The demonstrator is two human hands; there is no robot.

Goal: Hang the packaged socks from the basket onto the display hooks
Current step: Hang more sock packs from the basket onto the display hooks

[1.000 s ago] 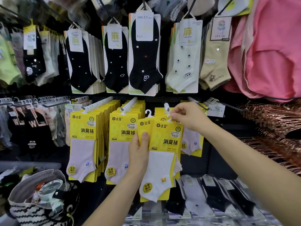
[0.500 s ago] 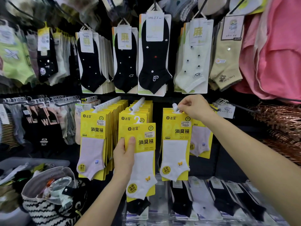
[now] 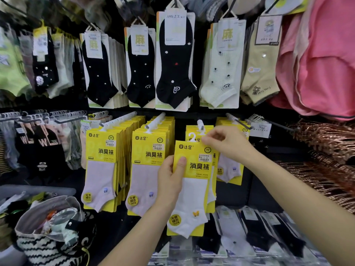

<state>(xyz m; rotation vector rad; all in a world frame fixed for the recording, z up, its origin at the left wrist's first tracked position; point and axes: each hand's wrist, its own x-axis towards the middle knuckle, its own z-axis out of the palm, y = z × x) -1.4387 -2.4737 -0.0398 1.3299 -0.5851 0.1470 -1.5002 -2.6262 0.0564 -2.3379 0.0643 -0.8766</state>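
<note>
The left hand (image 3: 171, 181) gripped the yellow sock pack (image 3: 197, 169) by its left edge, thumb pressed on the front. The right hand (image 3: 228, 144) pinched the pack's top right corner, just below the white display hook (image 3: 200, 124).
</note>
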